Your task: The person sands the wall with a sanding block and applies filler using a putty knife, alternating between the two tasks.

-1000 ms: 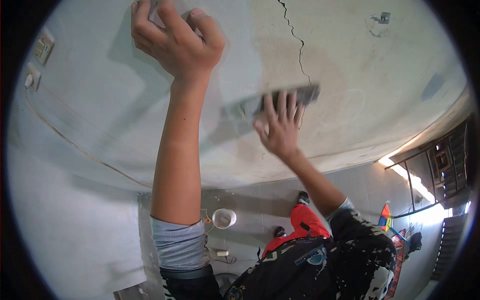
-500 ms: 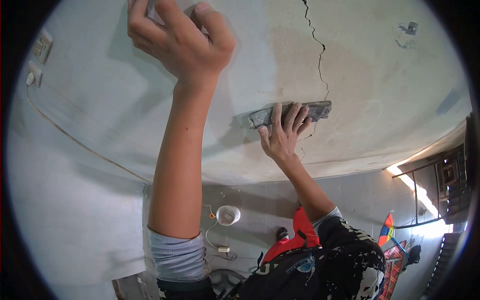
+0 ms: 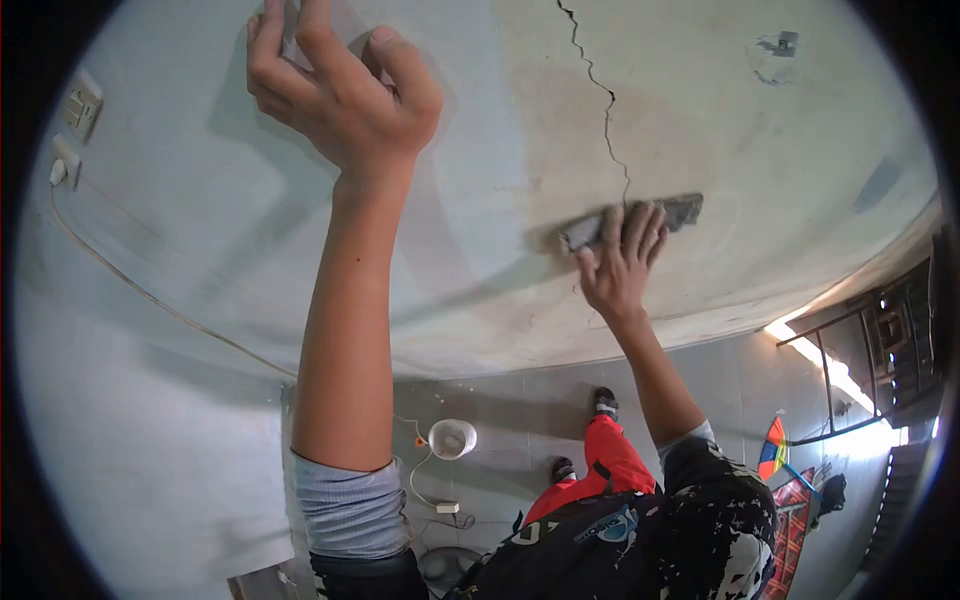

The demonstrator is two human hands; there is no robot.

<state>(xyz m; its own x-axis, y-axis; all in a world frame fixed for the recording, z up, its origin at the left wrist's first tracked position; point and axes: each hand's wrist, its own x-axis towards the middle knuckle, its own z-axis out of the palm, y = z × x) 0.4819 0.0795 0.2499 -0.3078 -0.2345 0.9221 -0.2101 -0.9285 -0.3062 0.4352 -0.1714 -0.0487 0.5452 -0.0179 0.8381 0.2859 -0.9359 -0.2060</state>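
My right hand (image 3: 622,272) presses a long, dark grey, worn block (image 3: 684,211) flat against the pale wall (image 3: 480,200). Its fingers lie over the block's face, and the thumb is at the lower edge near the left end. Just above the block, a jagged dark crack (image 3: 611,100) runs up the wall. Higher and to the left, my left hand (image 3: 350,95) is against the wall with bent fingers spread apart. I see nothing held in it, though some of its fingertips are cut off by the frame's top.
A white bucket (image 3: 453,439) stands on the grey tiled floor (image 3: 500,400), near a cable with a small white box (image 3: 447,508). Wall sockets (image 3: 82,105) with a plugged-in cord are at far left. A metal rack (image 3: 840,370) stands at right, near a colourful kite-like thing (image 3: 772,448).
My right hand has slid the block to the right along the wall, across the crack's line. My left hand keeps its pose. The view has shifted slightly, and both feet now show.
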